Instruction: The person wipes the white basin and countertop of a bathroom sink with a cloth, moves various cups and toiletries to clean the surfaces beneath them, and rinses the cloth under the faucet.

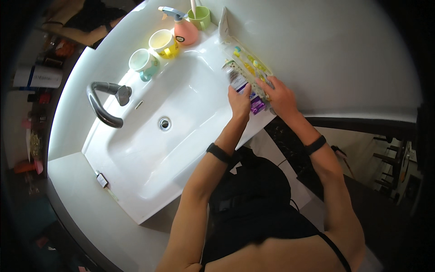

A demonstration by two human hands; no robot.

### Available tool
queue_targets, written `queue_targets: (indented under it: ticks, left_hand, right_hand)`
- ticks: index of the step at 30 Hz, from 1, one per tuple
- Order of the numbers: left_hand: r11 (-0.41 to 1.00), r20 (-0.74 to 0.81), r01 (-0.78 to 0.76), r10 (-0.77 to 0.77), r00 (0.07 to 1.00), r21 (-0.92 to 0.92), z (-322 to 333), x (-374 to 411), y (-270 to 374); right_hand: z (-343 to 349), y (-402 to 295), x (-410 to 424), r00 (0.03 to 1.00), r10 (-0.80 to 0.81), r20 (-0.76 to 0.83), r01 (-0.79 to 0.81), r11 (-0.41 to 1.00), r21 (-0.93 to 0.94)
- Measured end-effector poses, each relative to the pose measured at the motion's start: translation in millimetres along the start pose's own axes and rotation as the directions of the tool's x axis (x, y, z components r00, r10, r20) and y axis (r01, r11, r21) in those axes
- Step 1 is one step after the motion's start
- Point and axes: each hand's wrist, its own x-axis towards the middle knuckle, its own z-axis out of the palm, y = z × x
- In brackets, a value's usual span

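My left hand (240, 103) is at the right corner of the white washbasin (190, 149), its thumb and fingers around a white and purple tube-like package (238, 81). A shiny purple piece (257, 105) shows just right of that hand; whether it belongs to the same package I cannot tell. Beside it along the wall lies a narrow clear tray (265, 64) with yellow and green small items, some like toothbrushes (249, 67). My right hand (283, 98) is at the tray's near end, fingers bent over it. What lies under its fingers is hidden.
A grey metal faucet (98, 105) arches over the basin's left side. Along the back ledge stand a teal-handled cup (142, 63), a yellow cup (163, 42), a pink spray bottle (186, 32) and a green cup (200, 18). A small dark bottle (102, 180) lies at the left rim.
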Motion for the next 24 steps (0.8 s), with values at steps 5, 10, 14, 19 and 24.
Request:
queue_targets:
  ticks: [5,10,14,19,24]
  left_hand:
    - [0.926,0.079,0.093,-0.131,0.988,0.367,36.4,35.3,14.2]
    - [0.614,0.214,-0.162,-0.012,0.977,0.772,11.8,15.1,19.0]
    - [0.787,0.239,-0.112,-0.046,0.97,0.606,3.9,12.1,20.0]
    - [0.842,0.265,-0.088,-0.067,0.962,0.533,-0.3,18.8,5.6]
    - [0.911,0.195,-0.125,0.05,0.98,0.394,-14.4,-20.2,30.1]
  right_hand:
    - [0.0,35.4,28.6,0.922,0.297,0.248,-0.317,0.947,0.043]
    - [-17.0,30.5,-32.3,0.932,0.357,0.068,-0.361,0.93,0.071]
    - [-52.6,22.3,-33.2,0.93,0.36,-0.079,-0.346,0.926,0.15]
    - [-72.1,16.0,-26.2,0.905,0.342,-0.253,-0.28,0.927,0.249]
    - [-68.8,-2.5,-21.6,0.822,0.525,-0.221,-0.368,0.785,0.498]
